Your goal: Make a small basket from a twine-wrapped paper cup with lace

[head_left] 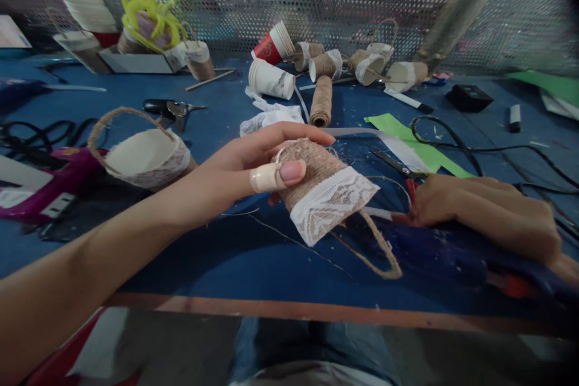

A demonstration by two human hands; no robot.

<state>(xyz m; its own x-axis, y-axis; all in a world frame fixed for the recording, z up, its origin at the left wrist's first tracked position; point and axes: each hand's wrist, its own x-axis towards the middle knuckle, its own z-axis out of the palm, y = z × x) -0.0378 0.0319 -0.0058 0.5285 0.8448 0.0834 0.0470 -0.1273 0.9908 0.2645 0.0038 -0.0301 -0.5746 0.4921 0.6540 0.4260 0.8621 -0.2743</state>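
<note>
A small twine-wrapped cup (312,184) with a white lace band and a twine handle is tilted in my left hand (253,169); the thumb, which has a bandage on it, presses on the twine. At the right my right hand (484,211) is curled, its fingertips at the end of a pale stick beside the blue glue gun (452,253). Whether it grips the stick or the gun is hard to make out. Scissors (393,164) with red handles lie just beyond that hand. A second lace-trimmed cup (145,157) with a handle stands left of my left wrist.
A purple glue gun (67,184) lies at the left. Behind are a twine spool (321,102), white lace (274,117), stacked paper cups (271,79) and several wrapped cups. Green paper (402,139) and black cables (511,151) lie at the right, before a perforated metal screen (362,6).
</note>
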